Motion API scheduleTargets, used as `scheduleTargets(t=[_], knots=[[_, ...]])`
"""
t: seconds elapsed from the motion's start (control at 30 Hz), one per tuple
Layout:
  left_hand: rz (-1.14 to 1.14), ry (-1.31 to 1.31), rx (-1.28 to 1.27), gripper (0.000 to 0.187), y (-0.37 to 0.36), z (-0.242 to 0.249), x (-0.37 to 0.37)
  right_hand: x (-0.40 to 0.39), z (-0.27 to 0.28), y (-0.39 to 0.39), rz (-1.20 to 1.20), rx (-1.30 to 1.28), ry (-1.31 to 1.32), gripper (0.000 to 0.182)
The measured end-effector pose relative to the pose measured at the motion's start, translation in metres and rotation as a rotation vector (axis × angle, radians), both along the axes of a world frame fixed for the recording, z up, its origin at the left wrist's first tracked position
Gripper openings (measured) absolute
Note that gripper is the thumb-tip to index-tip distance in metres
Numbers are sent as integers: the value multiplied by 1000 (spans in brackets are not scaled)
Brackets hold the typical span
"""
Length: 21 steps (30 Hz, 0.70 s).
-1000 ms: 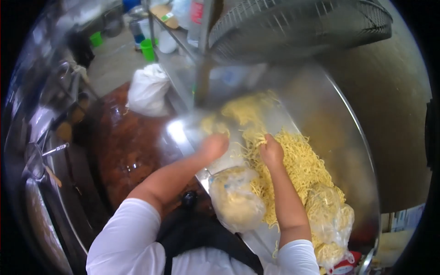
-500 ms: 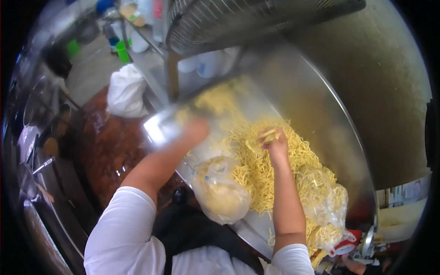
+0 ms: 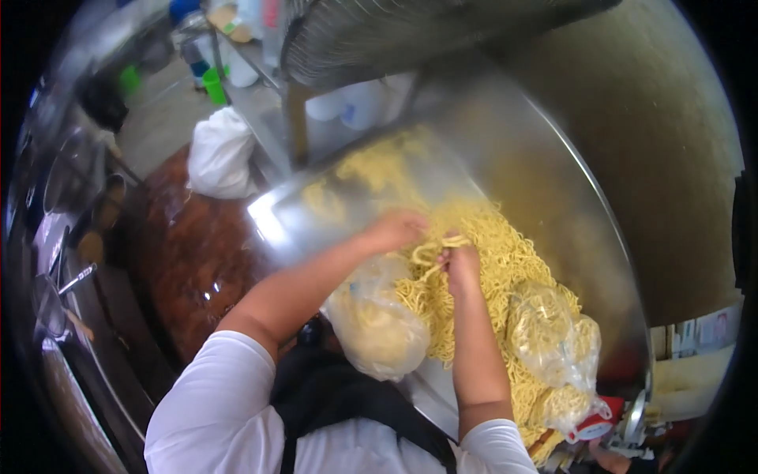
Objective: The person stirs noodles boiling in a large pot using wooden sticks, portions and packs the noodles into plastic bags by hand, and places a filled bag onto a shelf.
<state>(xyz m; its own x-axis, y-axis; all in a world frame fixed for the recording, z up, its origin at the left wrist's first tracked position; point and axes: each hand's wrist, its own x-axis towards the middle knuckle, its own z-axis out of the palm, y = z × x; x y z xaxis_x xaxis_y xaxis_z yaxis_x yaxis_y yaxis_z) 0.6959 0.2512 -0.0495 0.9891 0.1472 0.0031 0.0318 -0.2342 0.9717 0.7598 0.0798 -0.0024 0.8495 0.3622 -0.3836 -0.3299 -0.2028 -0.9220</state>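
Note:
A large heap of yellow noodles (image 3: 513,245) lies loose on a metal table (image 3: 316,237). My right hand (image 3: 462,267) is closed over the heap, with a few thick noodle strands looping out of its fingers toward the left. Just left of it is my left hand (image 3: 399,229), its fingers pointing at those strands and blurred. Below my left forearm sits a clear plastic bag (image 3: 383,332) with pale noodles inside. To the right of my right forearm, another clear bag (image 3: 545,324) rests on the heap.
A black fan (image 3: 426,39) hangs over the table's far side. More noodles (image 3: 379,170) are spread thinly at the back left. A white bag (image 3: 221,154) stands beyond the table's left edge, above the reddish floor (image 3: 189,245). Another person's hand (image 3: 612,458) shows at bottom right, by a red scale (image 3: 596,423).
My left hand has come in from the left, from over the table to beside my right hand. My right hand has moved slightly down and left, still holding noodles.

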Motion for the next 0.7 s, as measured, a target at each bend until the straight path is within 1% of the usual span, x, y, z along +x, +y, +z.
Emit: scheduleTargets(t=[0.03, 0.07, 0.1, 0.13, 0.17, 0.2, 0.27, 0.33, 0.4, 0.43, 0.47, 0.5, 0.53, 0.57, 0.6, 0.67, 0.7], knots=[[44, 197, -97, 27, -3, -4, 5, 2, -1, -14, -50, 54, 16, 21], [44, 195, -94, 27, -8, -10, 5, 2, -2, -27, -96, 109, 30, 22], [-14, 141, 304, 27, -16, -26, 6, 1, 2, -36, -90, 116, 27, 22], [-74, 88, 699, 27, -22, -43, 9, -3, 10, -44, -156, 108, 64, 20], [-142, 130, 832, 27, -26, -57, 19, -6, 13, -52, -224, 97, 102, 19], [-142, 129, 837, 27, -26, -58, 22, -7, 12, -58, -225, 103, 101, 19], [-162, 206, 944, 25, -33, -62, 32, -6, 8, -75, -189, 28, 94, 26], [-170, 215, 925, 24, -36, -60, 37, -13, 13, -83, -224, 12, 44, 24], [-186, 221, 909, 23, -37, -58, 40, -18, 13, -95, -130, -13, -63, 22], [-133, 224, 921, 21, -37, -57, 42, -17, 4, -96, -144, -10, -160, 20], [-78, 227, 930, 19, -37, -56, 44, -17, 2, -101, -163, -10, -163, 20], [-91, 218, 930, 19, -35, -52, 47, -19, 6, -102, -152, -18, -154, 17], [9, 119, 668, 18, -34, -45, 48, -21, 12, -102, -138, -27, -144, 17], [106, 27, 401, 18, -34, -37, 48, -24, 16, -100, -151, -16, -115, 23], [95, 26, 400, 18, -38, -23, 45, -27, 19, -96, -162, -19, -114, 23], [83, 126, -345, 22, -46, 16, 35, -33, 25, -84, -191, 133, -47, 29], [-4, 77, -405, 21, -51, 27, 28, -38, 29, -76, -205, 133, -50, 29]])
